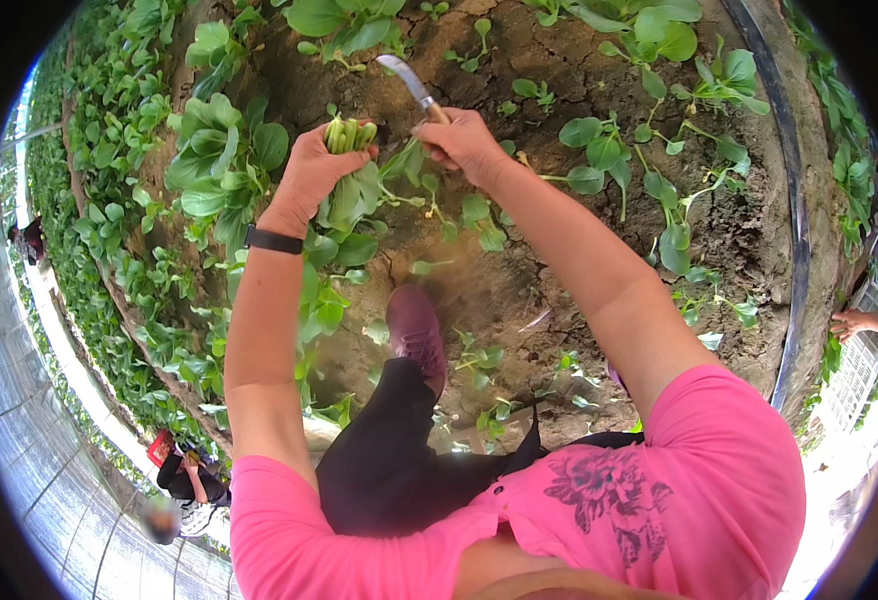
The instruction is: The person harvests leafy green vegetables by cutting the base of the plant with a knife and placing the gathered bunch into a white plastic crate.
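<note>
My left hand (pixel 316 172) is closed round a bunch of leafy greens (pixel 350 137), its pale green stalks pointing up and its leaves hanging below the fingers. Just to the right, my right hand (pixel 462 143) grips the wooden handle of a small knife (pixel 414 85) with a curved blade, the tip pointing up and to the left. A loose leaf (pixel 405 160) shows beside the right fingers; whether they touch it I cannot tell. A large leafy green plant (pixel 211 160) grows left of my left hand.
Scattered small plants (pixel 604 150) grow in the cracked soil on the right, with a black hose (pixel 797 220) beyond. Dense greens (pixel 104 225) fill the left side. My shoe (pixel 416 330) stands on the soil. A white crate (pixel 852 380) and another person's hand (pixel 856 323) are at far right; people (pixel 194 480) are at left.
</note>
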{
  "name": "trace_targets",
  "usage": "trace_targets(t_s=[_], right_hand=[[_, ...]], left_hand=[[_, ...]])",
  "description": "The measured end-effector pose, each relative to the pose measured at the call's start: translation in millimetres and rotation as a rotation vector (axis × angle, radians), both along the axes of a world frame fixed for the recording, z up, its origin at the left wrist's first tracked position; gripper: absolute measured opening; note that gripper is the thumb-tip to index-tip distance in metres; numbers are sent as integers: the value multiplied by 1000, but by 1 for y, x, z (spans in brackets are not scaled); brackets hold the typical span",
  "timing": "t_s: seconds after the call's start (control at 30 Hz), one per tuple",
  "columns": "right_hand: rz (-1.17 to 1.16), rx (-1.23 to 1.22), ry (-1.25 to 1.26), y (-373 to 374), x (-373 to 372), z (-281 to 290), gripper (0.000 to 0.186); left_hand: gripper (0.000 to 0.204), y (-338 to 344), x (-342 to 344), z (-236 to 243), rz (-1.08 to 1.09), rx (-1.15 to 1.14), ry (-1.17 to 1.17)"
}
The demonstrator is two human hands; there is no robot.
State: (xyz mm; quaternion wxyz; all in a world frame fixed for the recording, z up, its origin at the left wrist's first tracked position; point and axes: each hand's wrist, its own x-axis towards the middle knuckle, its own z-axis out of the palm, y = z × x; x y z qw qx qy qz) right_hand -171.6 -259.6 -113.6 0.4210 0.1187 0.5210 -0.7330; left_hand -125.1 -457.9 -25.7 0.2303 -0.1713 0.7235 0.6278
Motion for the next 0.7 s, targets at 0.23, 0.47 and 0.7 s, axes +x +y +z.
trace_targets(t_s=[0.23,0.47,0.7], right_hand=[[-9,-119,56,15,-18,7,13],[-122,19,34,26,-57,-12,25],[23,156,219,-10,-86,-22,30]], left_hand=[[27,45,-47,-18,-59,79,-44],[31,52,-140,-22,-757,-1035,618],[31,9,-170,-51,-1105,-1632,249]])
